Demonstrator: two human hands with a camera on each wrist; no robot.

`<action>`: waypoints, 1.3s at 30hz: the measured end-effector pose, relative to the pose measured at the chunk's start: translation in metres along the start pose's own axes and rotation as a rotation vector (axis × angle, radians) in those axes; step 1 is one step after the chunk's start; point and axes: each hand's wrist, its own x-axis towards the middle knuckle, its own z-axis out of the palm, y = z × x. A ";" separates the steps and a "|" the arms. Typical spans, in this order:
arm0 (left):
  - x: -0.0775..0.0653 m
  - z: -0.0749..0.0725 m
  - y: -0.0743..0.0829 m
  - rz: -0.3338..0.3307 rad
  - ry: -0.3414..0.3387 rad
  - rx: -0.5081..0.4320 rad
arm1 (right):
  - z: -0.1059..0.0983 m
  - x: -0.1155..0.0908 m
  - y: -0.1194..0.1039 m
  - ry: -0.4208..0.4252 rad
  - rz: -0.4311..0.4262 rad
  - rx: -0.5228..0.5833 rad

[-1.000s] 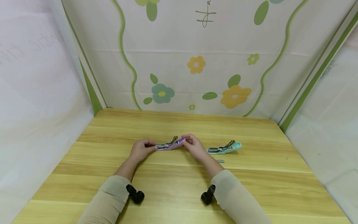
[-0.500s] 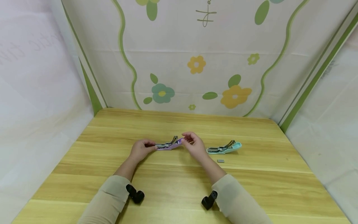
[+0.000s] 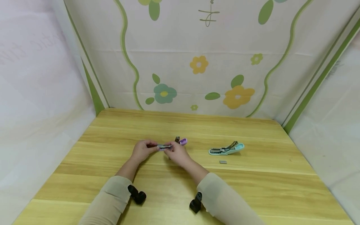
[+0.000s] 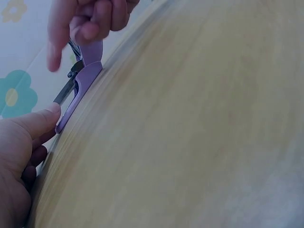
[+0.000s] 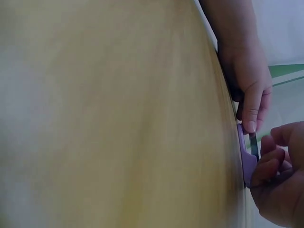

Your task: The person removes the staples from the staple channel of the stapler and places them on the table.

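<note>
A purple stapler lies unfolded on the table, its metal magazine swung up from the purple cover. My left hand pinches its left end between thumb and fingers; the left wrist view shows the thumb on the metal strip of the stapler. Over the stapler's middle is my right hand, partly hiding it. In the left wrist view, the right hand has one finger pointing down and the others bent, with nothing seen between them. The right wrist view shows the right hand close beside the stapler.
A teal stapler, also unfolded, lies to the right on the wooden table. In front of it is a small grey block of staples. A white cloth with printed flowers hangs behind the table.
My right hand has left the purple stapler's raised right end and moved left over its middle. The left hand keeps its hold, and the teal stapler and staples stay put.
</note>
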 end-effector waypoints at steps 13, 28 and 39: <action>0.002 0.000 -0.001 0.007 -0.001 0.001 | 0.013 0.012 -0.004 0.065 0.043 -0.194; 0.002 0.000 -0.002 -0.003 -0.011 -0.009 | 0.019 0.014 0.000 0.110 0.082 0.133; 0.001 0.000 -0.001 -0.001 -0.012 -0.010 | 0.030 0.021 -0.002 0.236 0.053 0.055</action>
